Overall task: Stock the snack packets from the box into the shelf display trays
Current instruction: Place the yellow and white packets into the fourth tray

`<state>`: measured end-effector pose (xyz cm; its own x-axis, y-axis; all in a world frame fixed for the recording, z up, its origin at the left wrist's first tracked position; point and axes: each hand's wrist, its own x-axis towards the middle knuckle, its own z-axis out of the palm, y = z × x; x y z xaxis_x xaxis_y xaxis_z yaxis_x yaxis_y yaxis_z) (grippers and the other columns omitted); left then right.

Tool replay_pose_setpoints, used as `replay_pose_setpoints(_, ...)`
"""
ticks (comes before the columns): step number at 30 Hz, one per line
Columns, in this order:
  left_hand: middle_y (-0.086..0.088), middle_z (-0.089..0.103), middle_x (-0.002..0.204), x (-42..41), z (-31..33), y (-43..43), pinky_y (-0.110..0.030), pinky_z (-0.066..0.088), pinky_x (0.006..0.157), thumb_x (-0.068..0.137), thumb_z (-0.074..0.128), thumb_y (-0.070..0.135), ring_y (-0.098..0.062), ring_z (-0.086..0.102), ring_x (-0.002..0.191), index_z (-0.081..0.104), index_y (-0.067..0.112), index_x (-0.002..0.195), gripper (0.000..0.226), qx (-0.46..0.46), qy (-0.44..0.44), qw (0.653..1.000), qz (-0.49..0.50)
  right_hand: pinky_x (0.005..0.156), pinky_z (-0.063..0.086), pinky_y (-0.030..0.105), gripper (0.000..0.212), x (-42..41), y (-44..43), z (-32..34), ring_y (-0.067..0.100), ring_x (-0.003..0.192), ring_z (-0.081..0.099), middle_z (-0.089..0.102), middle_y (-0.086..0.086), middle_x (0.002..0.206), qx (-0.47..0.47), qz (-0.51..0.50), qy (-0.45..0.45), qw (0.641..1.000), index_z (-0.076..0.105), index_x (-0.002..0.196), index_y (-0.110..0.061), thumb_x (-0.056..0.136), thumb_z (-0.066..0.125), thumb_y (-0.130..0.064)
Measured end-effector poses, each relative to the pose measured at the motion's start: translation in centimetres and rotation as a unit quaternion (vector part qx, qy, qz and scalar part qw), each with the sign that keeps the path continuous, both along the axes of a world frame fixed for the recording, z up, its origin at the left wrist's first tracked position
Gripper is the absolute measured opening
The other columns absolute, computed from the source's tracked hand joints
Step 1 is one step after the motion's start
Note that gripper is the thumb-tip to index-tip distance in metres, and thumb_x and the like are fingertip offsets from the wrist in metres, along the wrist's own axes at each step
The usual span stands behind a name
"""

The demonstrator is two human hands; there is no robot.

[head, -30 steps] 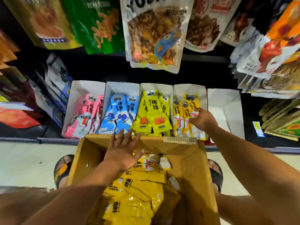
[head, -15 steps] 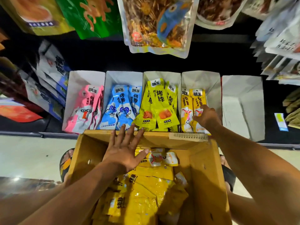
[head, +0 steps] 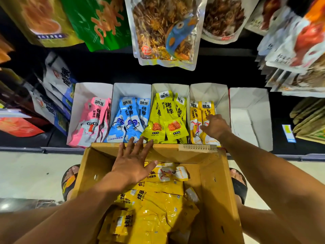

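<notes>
The yellow packets (head: 158, 205) lie heaped in the box (head: 216, 191), just near of your left hand (head: 131, 162), long axes mostly near-to-far. That hand is spread wide, empty and closer. Your right hand (head: 215, 126) rests on stocked packets (head: 202, 110) in the fourth tray (head: 219, 95) (grip hidden; cannot tell).

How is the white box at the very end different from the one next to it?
The far-right white cardboard tray shows only bare walls and floor; the white cardboard tray beside it holds orange-yellow packets. The right hand reaches into that one; none touches the far-right tray. Both are white and open-topped.
</notes>
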<state>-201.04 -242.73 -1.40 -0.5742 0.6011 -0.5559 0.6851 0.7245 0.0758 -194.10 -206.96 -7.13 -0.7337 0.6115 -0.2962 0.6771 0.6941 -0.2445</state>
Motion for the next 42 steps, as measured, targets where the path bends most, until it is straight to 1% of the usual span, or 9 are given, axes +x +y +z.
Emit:
replay_pose_setpoints(5, 0.008, -0.026, 0.166, 0.2, 0.6, -0.9, -0.051, -0.012, 0.126, 0.101, 0.015, 0.07, -0.024, -0.027, 0.153, -0.024, 0.046, 0.154, 0.071, 0.037, -0.012, 0.999, -0.002, 0.091, 0.052, 0.042, 0.051, 1.3, -2.6, 3.8, 0.038, 0.113, 0.057, 0.052, 0.017, 0.131, 0.022, 0.025, 0.037, 0.999, 0.059, 0.129, -0.017, 0.091, 0.061, -0.052)
replay_pose_setpoints(10, 0.005, -0.018, 0.17, 1.3, 2.4, -2.7, -0.054, -0.008, 0.126, 0.103, 0.019, 0.066, -0.027, -0.021, 0.155, -0.015, 0.043, 0.16, 0.07, 0.089, 0.031, 0.995, -0.024, 0.094, 0.052, 0.047, 0.059, 3.7, -7.1, 7.1, 0.034, 0.119, 0.055, 0.049, 0.009, 0.14, 0.016, 0.039, 0.106, 0.994, 0.056, 0.134, -0.023, 0.088, 0.052, -0.059)
replay_pose_setpoints(16, -0.001, -0.009, 0.172, 4.3, 3.2, -6.9, -0.06, -0.006, 0.124, 0.102, 0.019, 0.066, -0.029, -0.016, 0.157, -0.007, 0.039, 0.162, 0.07, 0.118, 0.099, 0.987, -0.049, 0.106, 0.045, 0.048, 0.058, 7.8, -14.5, 9.2, 0.034, 0.136, 0.04, 0.039, 0.007, 0.151, 0.029, 0.137, 0.099, 0.985, 0.051, 0.14, -0.023, 0.087, 0.068, -0.037)
replay_pose_setpoints(20, 0.003, -0.01, 0.172, 7.3, 2.7, -10.7, -0.062, -0.007, 0.122, 0.102, 0.016, 0.069, -0.025, -0.017, 0.157, -0.002, 0.042, 0.162, 0.068, 0.111, 0.067, 0.991, 0.023, 0.106, 0.044, 0.045, 0.065, 10.8, -19.8, 8.7, 0.034, 0.136, 0.039, 0.039, 0.01, 0.151, 0.017, 0.165, 0.057, 0.984, 0.046, 0.145, -0.024, 0.085, 0.068, -0.038)
replay_pose_setpoints(27, 0.004, -0.008, 0.171, 13.7, -0.4, -19.5, -0.068, -0.022, 0.113, 0.1, 0.009, 0.066, -0.026, -0.016, 0.157, 0.004, 0.041, 0.162, 0.067, 0.04, 0.109, 0.991, 0.07, 0.106, 0.043, 0.04, 0.061, 14.8, -26.3, 3.7, 0.028, 0.136, 0.039, 0.038, 0.003, 0.149, -0.05, 0.182, 0.0, 0.982, 0.047, 0.142, -0.03, 0.086, 0.068, -0.038)
replay_pose_setpoints(29, 0.005, -0.001, 0.171, 14.6, -1.6, -22.1, -0.07, -0.016, 0.116, 0.101, 0.008, 0.067, -0.025, -0.011, 0.158, 0.006, 0.042, 0.161, 0.066, 0.036, 0.117, 0.989, 0.081, 0.107, 0.042, 0.04, 0.062, 15.7, -27.6, 2.1, 0.029, 0.137, 0.038, 0.036, 0.003, 0.152, -0.054, 0.203, -0.034, 0.977, 0.044, 0.143, -0.03, 0.087, 0.067, -0.037)
replay_pose_setpoints(32, 0.003, 0.024, 0.168, 15.3, -2.9, -24.3, -0.07, 0.008, 0.12, 0.102, 0.009, 0.066, -0.025, 0.005, 0.158, 0.021, 0.037, 0.159, 0.065, 0.039, 0.121, 0.988, 0.083, 0.108, 0.04, 0.04, 0.064, 16.6, -29.3, 0.0, 0.03, 0.138, 0.037, 0.034, 0.004, 0.152, -0.072, 0.214, -0.082, 0.971, 0.041, 0.146, -0.029, 0.088, 0.067, -0.034)
replay_pose_setpoints(35, 0.005, 0.021, 0.169, 15.5, -3.0, -24.3, -0.064, 0.003, 0.123, 0.102, 0.011, 0.064, -0.021, 0.002, 0.158, 0.028, 0.04, 0.158, 0.063, 0.064, 0.132, 0.986, 0.081, 0.106, 0.042, 0.041, 0.066, 16.9, -30.5, -1.9, 0.031, 0.137, 0.037, 0.035, 0.004, 0.151, -0.096, 0.213, -0.12, 0.965, 0.039, 0.148, -0.028, 0.088, 0.067, -0.034)
replay_pose_setpoints(42, 0.004, 0.028, 0.167, 15.3, -3.4, -24.4, -0.062, 0.007, 0.123, 0.099, 0.027, 0.056, -0.019, 0.01, 0.159, 0.04, 0.041, 0.154, 0.058, 0.094, 0.149, 0.98, 0.095, 0.108, 0.041, 0.041, 0.072, 16.3, -32.2, -6.2, 0.032, 0.138, 0.037, 0.038, 0.007, 0.151, -0.143, 0.189, -0.174, 0.956, 0.036, 0.152, -0.024, 0.088, 0.068, -0.025)
